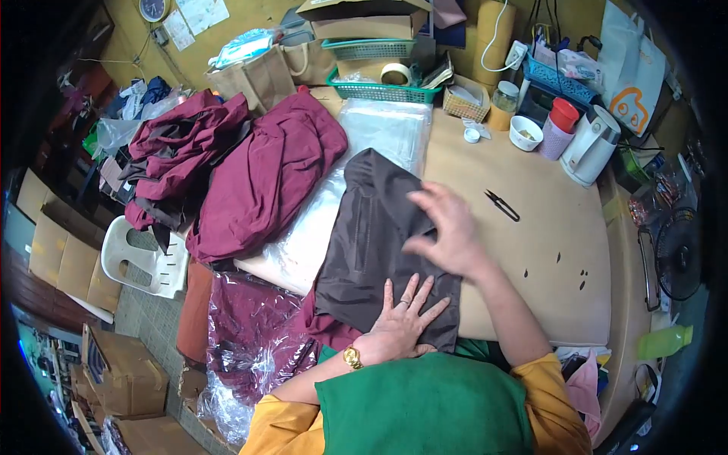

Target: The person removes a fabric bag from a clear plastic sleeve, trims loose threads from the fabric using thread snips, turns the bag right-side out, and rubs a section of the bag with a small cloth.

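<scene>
A dark grey-brown folded garment (371,235) with a long seam or pocket line lies on the table in front of me. My left hand (409,315), a ring and gold watch on it, presses flat on its lower part with fingers spread. Over its right edge is my right hand (449,231), slightly blurred, thumb and fingers apart and holding nothing; whether it touches the cloth I cannot tell. Maroon fabric (334,330) shows from under the garment's lower left. Black thread snips (503,205) lie to the right of my right hand.
Clear plastic bags (387,125) are stacked behind the garment. Maroon garments (269,174) are heaped at left, and a plastic-wrapped maroon bundle (254,326) hangs below. Small dark pieces (559,258) dot the brown tabletop (546,311). A kettle (591,144), cups and green baskets (387,92) line the back.
</scene>
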Motion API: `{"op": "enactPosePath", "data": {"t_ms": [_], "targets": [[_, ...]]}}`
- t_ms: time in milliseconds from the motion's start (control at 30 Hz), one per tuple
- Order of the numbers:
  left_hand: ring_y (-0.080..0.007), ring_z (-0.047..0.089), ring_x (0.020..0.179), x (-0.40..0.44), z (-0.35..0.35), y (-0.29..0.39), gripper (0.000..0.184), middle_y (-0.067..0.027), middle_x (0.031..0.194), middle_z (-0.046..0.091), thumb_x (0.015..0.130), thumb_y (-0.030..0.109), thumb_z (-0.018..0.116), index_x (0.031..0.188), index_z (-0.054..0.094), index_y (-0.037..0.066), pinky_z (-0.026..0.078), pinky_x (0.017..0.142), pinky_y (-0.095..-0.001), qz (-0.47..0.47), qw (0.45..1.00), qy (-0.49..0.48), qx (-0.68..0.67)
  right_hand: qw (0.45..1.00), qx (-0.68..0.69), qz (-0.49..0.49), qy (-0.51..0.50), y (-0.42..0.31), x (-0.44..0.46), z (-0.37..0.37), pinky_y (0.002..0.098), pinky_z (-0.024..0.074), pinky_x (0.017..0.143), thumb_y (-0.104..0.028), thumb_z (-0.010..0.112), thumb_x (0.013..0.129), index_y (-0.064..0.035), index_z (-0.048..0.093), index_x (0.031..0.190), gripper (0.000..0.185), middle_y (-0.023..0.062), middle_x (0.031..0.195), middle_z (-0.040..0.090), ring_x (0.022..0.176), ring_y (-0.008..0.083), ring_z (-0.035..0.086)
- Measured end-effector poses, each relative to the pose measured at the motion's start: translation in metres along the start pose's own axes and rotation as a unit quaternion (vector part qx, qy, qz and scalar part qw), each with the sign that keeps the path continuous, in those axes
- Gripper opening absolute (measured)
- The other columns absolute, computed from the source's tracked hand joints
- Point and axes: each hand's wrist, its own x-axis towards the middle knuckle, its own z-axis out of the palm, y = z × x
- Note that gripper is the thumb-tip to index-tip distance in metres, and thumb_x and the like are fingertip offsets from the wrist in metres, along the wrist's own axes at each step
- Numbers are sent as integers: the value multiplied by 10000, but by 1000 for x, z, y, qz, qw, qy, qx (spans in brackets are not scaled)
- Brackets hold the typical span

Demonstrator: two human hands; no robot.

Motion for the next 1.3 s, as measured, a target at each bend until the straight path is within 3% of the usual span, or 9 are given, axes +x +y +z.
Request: {"op": "enactPosePath", "data": {"t_ms": [100,233,533,633,800,867,967,1100,1300], "targets": [[-454,94,1486,-2,11,0,970,-221,1621,66,819,630,618,1579,167,229,154,1068,-763,24,999,30,-16,986,-101,7,-134,16,-11,40,619,186,1155,-448,789,741,-189,462,1427,803,193,1544,316,1438,404,275],[-442,69,1495,-11,12,-3,919,-212,1628,41,819,506,660,1575,196,264,112,1090,-747,50,998,10,-37,983,65,154,77,88,-6,57,378,516,811,-123,634,864,-2,683,964,165,204,987,701,916,337,681],[-370,125,1507,-22,10,-41,319,-131,1628,185,834,113,671,1147,663,174,-9,1143,-682,176,956,21,-234,929,72,362,29,103,-9,23,442,474,714,-345,608,930,67,645,898,414,260,737,630,742,384,651],[-293,551,1276,-23,5,-50,126,-144,1295,622,917,27,585,1037,589,66,270,1153,-540,63,851,144,-502,929,187,318,-42,66,-27,4,426,484,749,-340,648,905,62,635,990,412,255,835,640,796,313,657],[-213,607,936,-17,-38,-44,206,-81,969,623,873,65,704,1022,574,7,476,856,-337,-30,623,309,-718,937,115,65,-323,-46,-24,-16,453,501,881,-52,704,738,-34,617,1187,458,261,1087,641,1008,359,651],[-302,587,1092,-20,-55,-41,506,-160,1153,598,766,213,833,1149,550,40,466,933,-388,44,827,422,-370,943,84,106,-304,-39,-9,-13,468,489,906,20,648,706,10,634,1111,406,278,1068,636,1045,411,613],[-465,330,1375,-60,-83,-33,1283,-286,1519,261,492,438,935,1508,239,82,342,1094,-542,-156,930,310,-120,890,452,58,-32,-28,12,-54,300,517,856,55,612,786,26,669,995,219,79,967,694,927,158,652],[-297,652,958,-69,-55,-87,626,-159,1047,691,685,-39,610,1300,587,77,502,848,-373,-275,871,275,-300,799,517,260,163,-12,78,-66,343,511,926,-131,578,981,7,555,1267,319,116,1168,633,1038,202,617],[-232,637,933,-77,-172,-114,418,-121,998,677,695,-90,523,1061,710,-12,496,860,-330,-35,711,701,-39,700,686,-113,165,-31,128,-148,418,487,953,-297,578,975,-29,566,1229,369,101,1139,645,1058,233,612]]}}
